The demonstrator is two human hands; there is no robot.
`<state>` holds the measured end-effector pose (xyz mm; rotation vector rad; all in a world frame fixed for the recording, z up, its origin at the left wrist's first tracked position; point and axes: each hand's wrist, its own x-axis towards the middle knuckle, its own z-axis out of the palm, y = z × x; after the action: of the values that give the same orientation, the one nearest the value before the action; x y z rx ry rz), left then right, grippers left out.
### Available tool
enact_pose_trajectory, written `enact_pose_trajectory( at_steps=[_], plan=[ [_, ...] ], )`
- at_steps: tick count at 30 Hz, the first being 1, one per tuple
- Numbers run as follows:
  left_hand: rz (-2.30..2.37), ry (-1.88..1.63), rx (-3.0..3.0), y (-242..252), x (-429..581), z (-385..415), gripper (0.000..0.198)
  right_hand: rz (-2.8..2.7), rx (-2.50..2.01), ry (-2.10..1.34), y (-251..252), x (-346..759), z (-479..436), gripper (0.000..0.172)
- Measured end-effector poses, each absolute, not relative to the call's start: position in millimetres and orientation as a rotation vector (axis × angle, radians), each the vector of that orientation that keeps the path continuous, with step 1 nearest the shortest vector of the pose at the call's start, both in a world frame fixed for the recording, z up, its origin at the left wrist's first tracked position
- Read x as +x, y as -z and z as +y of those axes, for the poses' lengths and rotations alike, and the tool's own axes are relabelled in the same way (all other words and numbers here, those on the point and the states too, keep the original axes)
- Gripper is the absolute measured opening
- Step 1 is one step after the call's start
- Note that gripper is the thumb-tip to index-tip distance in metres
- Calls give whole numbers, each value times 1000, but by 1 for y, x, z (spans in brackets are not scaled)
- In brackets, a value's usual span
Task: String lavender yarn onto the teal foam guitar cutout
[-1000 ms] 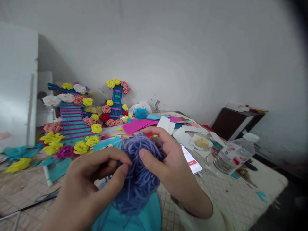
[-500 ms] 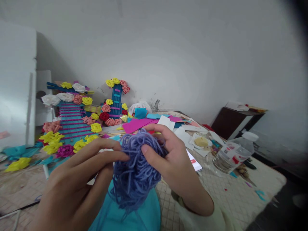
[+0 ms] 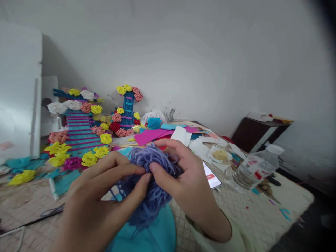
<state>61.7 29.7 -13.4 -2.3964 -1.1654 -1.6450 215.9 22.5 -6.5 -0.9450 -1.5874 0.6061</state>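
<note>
Rounded blue-purple yarn bundle filling grip of right hand; left hand pinching its strands above pale grid-patterned table.

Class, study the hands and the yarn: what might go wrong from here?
The loosely looped yarn might tangle as the left hand pinches at it and the right hand grips it.

A swing of the right arm might bump the clear bottle on the table to that side.
</note>
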Motion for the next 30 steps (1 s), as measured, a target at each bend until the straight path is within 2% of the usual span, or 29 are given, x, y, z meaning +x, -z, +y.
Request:
enact_pose_trajectory(
  at_steps=[10, 19, 30],
  plan=[
    [-1273, 1777, -2446, 10, 62, 29, 8, -1588, -916, -570, 11, 211, 26, 37],
    [-1312, 2068, -2624, 13, 61, 39, 13, -1621, -910, -596, 3, 213, 18, 43],
    [-1304, 1915, -2607, 8, 57, 36, 10, -1574, -939, -681, 1, 216, 21, 38]
  ],
)
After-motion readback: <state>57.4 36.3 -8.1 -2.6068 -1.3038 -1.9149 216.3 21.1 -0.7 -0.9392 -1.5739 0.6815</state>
